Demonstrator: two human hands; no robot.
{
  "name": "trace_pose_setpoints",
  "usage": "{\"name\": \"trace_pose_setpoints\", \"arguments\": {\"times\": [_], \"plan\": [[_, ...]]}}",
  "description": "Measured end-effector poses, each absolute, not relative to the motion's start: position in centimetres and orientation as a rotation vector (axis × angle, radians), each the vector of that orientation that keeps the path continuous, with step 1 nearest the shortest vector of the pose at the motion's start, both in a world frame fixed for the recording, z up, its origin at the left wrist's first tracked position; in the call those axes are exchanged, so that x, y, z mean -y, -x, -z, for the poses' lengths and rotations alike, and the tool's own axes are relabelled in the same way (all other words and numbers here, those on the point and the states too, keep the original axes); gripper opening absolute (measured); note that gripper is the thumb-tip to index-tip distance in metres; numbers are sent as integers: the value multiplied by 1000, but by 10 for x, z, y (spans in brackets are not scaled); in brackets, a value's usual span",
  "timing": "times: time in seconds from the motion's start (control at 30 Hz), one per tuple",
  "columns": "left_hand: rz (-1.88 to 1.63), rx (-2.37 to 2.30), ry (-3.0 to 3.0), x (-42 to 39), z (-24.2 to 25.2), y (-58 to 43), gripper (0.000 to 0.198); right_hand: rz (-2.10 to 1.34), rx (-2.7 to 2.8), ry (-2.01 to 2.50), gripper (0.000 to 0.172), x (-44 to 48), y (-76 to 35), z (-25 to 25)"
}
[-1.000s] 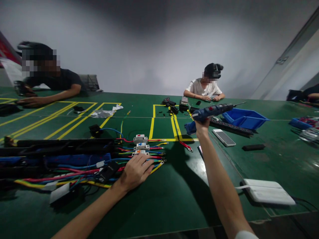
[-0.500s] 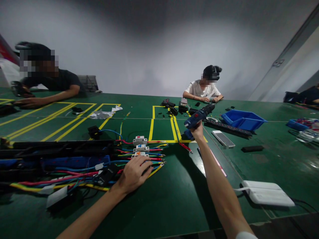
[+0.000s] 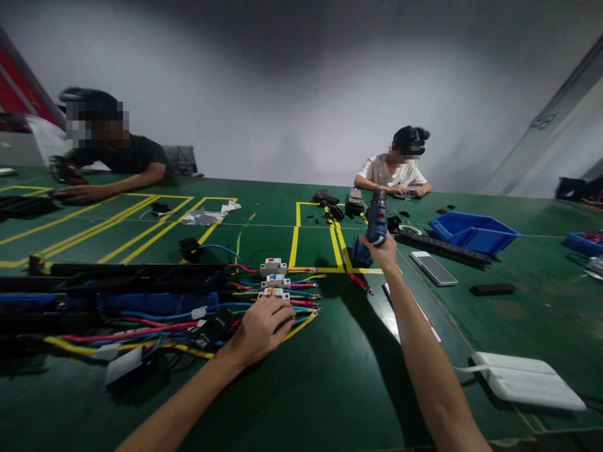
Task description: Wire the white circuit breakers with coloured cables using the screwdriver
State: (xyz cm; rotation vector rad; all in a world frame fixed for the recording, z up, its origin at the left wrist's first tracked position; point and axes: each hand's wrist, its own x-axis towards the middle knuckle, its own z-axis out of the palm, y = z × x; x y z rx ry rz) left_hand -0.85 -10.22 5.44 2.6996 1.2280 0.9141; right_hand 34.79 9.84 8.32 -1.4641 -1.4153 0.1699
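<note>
My right hand (image 3: pixel 382 251) grips a blue cordless drill (image 3: pixel 377 220) above the table, its bit pointing up and away. My left hand (image 3: pixel 264 326) rests over the cables beside a breaker with an orange switch (image 3: pixel 274 293), fingers curled down; what lies beneath them is hidden. Behind that breaker stand one with a blue switch (image 3: pixel 276 280) and one with a red switch (image 3: pixel 273 267). Coloured cables with ring lugs (image 3: pixel 313 301) stick out to the right. Black and blue power strips (image 3: pixel 155 302) lie at the left.
A blue bin (image 3: pixel 471 232), a phone (image 3: pixel 433 269), a black bar (image 3: pixel 492 289) and a white box (image 3: pixel 527 380) lie at the right. A red-edged tablet (image 3: pixel 393 307) is under my right forearm. Two people (image 3: pixel 393 169) sit across the green table (image 3: pixel 292 402).
The drill has turned from pointing right to pointing away and up in my right hand. The view has shifted slightly left; my left hand stays beside the same breaker.
</note>
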Motion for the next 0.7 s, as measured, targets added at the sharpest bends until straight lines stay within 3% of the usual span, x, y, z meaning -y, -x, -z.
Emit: {"name": "trace_pose_setpoints", "arguments": {"times": [0.43, 0.7], "plan": [[-844, -1235, -2751, 102, -55, 10, 18, -68, 1554, 1789, 51, -109, -343, -75], [-657, -1341, -2730, 97, -71, 10, 14, -41, 1785, 2240, 50, -74, -345, -103]]}}
